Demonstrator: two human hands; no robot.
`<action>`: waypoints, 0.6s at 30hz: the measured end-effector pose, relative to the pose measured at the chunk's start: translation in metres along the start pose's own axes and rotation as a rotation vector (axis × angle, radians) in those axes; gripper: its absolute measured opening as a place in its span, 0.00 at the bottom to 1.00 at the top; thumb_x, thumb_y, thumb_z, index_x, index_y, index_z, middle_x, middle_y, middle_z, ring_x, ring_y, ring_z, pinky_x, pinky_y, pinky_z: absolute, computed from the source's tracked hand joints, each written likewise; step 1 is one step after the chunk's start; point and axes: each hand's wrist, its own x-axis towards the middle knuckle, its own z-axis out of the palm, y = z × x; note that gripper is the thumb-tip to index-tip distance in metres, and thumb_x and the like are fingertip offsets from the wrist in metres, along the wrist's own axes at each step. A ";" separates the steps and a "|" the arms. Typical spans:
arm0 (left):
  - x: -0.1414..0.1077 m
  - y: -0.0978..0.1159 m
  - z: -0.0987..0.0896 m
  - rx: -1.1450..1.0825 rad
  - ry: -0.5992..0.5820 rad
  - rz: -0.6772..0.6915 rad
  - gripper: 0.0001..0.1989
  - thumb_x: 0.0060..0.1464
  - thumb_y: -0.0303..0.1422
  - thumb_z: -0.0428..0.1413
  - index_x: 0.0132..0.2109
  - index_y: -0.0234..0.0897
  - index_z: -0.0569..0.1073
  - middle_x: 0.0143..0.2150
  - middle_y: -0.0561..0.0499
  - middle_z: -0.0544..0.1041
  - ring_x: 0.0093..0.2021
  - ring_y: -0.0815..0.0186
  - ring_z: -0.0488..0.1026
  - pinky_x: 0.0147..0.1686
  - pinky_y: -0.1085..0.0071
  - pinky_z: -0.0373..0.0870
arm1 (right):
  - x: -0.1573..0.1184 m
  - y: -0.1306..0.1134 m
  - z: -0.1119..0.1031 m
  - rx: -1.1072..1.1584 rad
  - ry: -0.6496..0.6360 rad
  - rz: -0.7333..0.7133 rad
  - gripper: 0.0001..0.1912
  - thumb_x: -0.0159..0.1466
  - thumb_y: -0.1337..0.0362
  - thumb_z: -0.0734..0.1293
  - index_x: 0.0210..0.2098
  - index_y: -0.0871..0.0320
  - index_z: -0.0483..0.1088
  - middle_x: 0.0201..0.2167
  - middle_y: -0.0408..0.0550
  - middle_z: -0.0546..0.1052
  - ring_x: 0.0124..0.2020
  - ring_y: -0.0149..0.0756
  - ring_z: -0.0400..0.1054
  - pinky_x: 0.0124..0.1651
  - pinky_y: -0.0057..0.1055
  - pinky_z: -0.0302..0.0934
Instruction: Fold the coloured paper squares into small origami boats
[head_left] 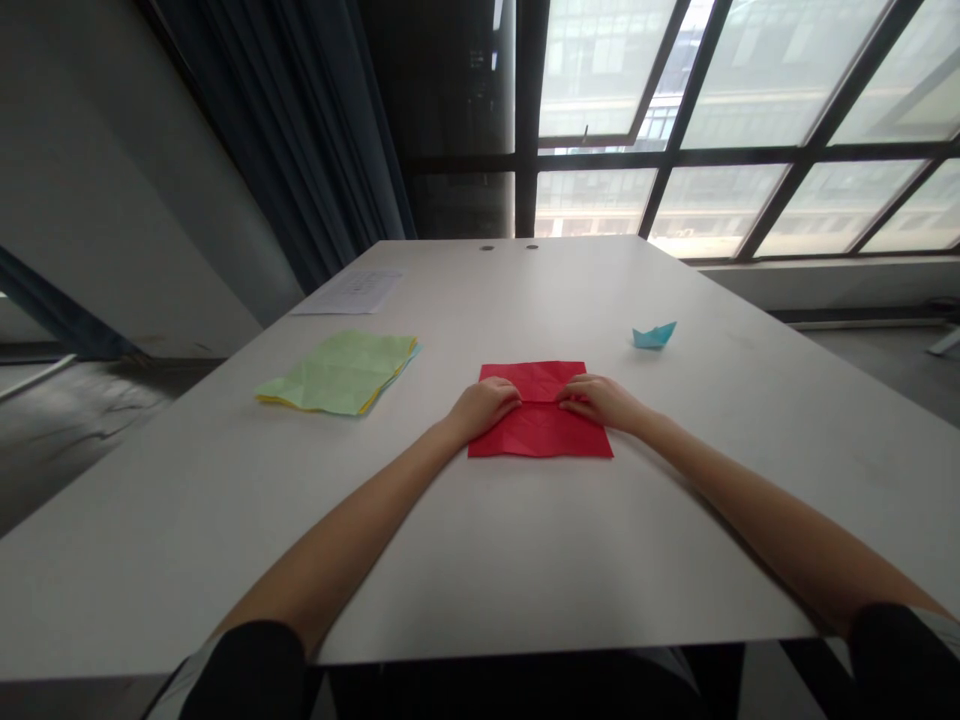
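Observation:
A red sheet of paper (pixel 541 436) lies flat on the white table in front of me, with a crease or folded edge running across its middle. My left hand (pixel 489 405) rests on its left side, fingers curled and pinching at that middle line. On the right side, my right hand (pixel 596 400) pinches the same line, its thumb and fingertips together. The stretch of red paper between both hands is visible, while its left and right edges are partly covered by them.
A small blue paper boat (pixel 654 336) sits at the right, beyond my right hand. To the left lies a stack of coloured paper (pixel 341 372), light green on top with yellow and blue beneath. Farther back, a printed white sheet (pixel 351 292) lies near the table's (pixel 480 560) left edge.

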 end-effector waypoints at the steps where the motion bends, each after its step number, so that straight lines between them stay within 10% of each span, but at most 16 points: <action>1: 0.000 0.001 0.001 -0.002 0.002 -0.019 0.10 0.55 0.34 0.49 0.36 0.38 0.74 0.38 0.48 0.75 0.41 0.65 0.70 0.41 0.70 0.65 | 0.000 0.000 0.000 0.002 0.002 0.000 0.11 0.61 0.61 0.60 0.36 0.54 0.73 0.35 0.48 0.75 0.35 0.36 0.68 0.38 0.30 0.61; 18: 0.007 0.024 -0.021 -0.060 0.176 -0.179 0.12 0.56 0.37 0.47 0.37 0.39 0.73 0.37 0.49 0.76 0.37 0.63 0.71 0.40 0.68 0.65 | 0.003 -0.015 -0.016 0.117 0.293 0.047 0.11 0.61 0.61 0.58 0.35 0.56 0.70 0.31 0.48 0.75 0.33 0.35 0.67 0.39 0.31 0.60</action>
